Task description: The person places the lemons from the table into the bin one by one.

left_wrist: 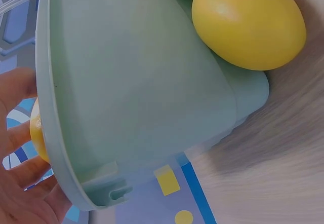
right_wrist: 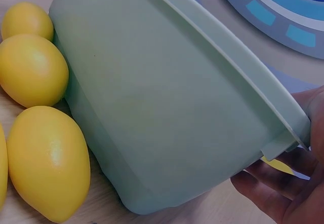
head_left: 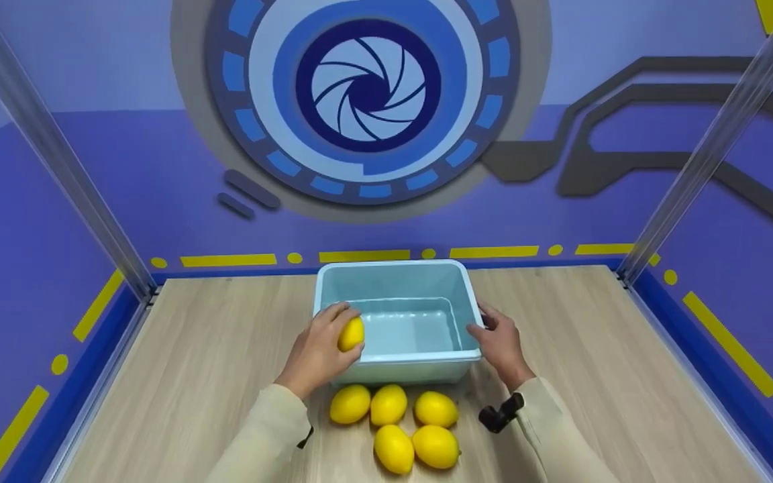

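Note:
A light blue-green plastic bin (head_left: 400, 359) stands on the wooden table. My left hand (head_left: 319, 345) holds a lemon (head_left: 351, 334) at the bin's front left corner, the fingers over the inside of the rim. The left wrist view shows this lemon (left_wrist: 38, 135) partly hidden behind the rim. With thumb and fingers, my right hand (head_left: 502, 342) grips the bin's right rim; in the right wrist view its fingers (right_wrist: 273, 188) reach under the rim's edge. Several more lemons (head_left: 393, 449) lie in two rows on the table just before the bin.
The wooden tabletop (head_left: 225, 349) extends on both sides of the bin. Behind it rises a blue-purple printed wall (head_left: 118, 188), with metal posts (head_left: 58, 147) at the corners. A small black device (head_left: 500, 412) sits at the right wrist.

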### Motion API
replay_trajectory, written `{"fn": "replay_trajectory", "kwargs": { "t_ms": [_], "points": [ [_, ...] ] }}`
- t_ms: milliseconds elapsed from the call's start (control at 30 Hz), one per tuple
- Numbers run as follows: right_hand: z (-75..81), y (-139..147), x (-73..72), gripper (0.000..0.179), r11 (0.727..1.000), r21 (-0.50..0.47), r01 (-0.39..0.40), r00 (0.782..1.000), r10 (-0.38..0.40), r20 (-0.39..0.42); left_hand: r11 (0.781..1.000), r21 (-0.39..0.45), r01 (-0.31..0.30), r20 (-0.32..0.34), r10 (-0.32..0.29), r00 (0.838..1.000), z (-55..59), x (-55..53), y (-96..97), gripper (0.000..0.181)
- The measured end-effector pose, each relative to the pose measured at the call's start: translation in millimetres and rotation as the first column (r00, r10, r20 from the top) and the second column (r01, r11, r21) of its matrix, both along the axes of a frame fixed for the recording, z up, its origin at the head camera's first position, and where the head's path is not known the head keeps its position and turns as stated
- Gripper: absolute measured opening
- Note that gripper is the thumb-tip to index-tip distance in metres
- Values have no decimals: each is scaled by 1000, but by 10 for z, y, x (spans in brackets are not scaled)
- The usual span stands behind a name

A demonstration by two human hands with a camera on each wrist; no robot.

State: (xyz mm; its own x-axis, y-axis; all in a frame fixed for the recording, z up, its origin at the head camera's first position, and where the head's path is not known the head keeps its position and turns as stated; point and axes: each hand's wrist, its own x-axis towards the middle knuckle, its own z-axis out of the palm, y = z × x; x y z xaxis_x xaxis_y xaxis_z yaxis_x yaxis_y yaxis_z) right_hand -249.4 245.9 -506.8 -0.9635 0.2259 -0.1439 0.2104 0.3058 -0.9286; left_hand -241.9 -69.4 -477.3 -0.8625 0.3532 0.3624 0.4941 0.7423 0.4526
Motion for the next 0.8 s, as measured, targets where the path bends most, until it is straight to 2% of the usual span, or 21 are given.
{"fn": "replay_trajectory", "kwargs": {
  "t_ms": [367, 800],
  "points": [
    [-2, 4, 18, 59, 1000, 6, 3, 999, -3, -32, 1000, 2, 13, 27, -13, 1000, 20, 13, -12, 48],
    [10, -2, 30, 58, 1000, 6, -13, 1000, 13, -26, 1000, -20, 7, 79, -6, 997, 48, 0, -2, 49]
  ]
}}
